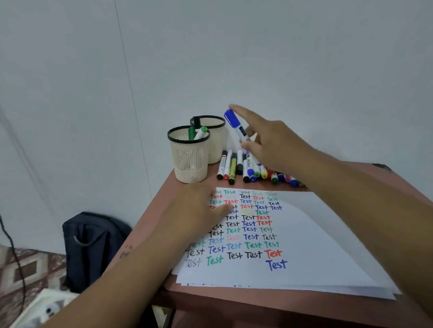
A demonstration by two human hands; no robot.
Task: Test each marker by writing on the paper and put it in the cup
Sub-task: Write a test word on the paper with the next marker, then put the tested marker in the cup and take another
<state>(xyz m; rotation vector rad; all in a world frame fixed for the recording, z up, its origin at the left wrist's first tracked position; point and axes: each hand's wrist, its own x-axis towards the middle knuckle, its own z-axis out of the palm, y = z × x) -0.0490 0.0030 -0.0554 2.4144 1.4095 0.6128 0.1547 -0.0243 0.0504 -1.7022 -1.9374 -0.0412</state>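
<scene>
Blue-capped white marker (237,126) in right-hand grip (271,144), raised above the far edge of the reddish-brown surface (278,305), just right of the cups.

Grip closed round the marker's lower barrel, thumb beneath, index finger extended along the top; capped end aimed up and to the far left, long axis tilted toward the further cream mesh cup with black rim (211,136). Nearer cream mesh cup with black rim (189,155) to the left of the grip, slightly nearer, already holding green-capped markers (198,132). Right hand closer to both cups. Left hand (203,208) flat, fingers relaxed, pressing the left edge of the white paper sheet lettered "Test" in many colours (294,241). Row of loose assorted markers (250,169) on the surface beneath the right hand, far of the paper. Likely step: deposit into a cup, a short move left.
</scene>
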